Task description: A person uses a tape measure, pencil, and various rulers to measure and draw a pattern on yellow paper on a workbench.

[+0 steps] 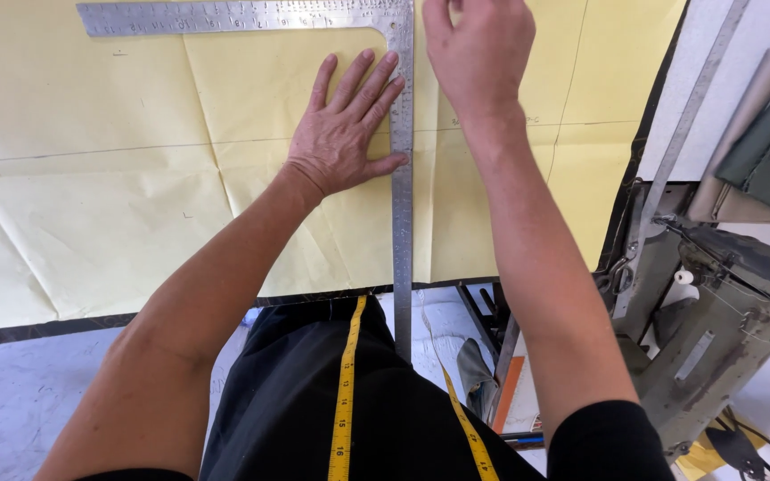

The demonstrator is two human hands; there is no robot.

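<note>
From the head view, your left hand lay flat, fingers spread, on the yellow paper, its fingertips touching the one steel square. Your right hand hovered right of the blade, fingers curled; possibly pinching a pencil, I cannot tell. One tape hung below; one sewing machine stood right.

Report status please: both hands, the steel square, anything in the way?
Left hand flat, pressing steel square onto yellow paper. Right hand at the square's corner, grip unclear. Nothing in the way.
</note>
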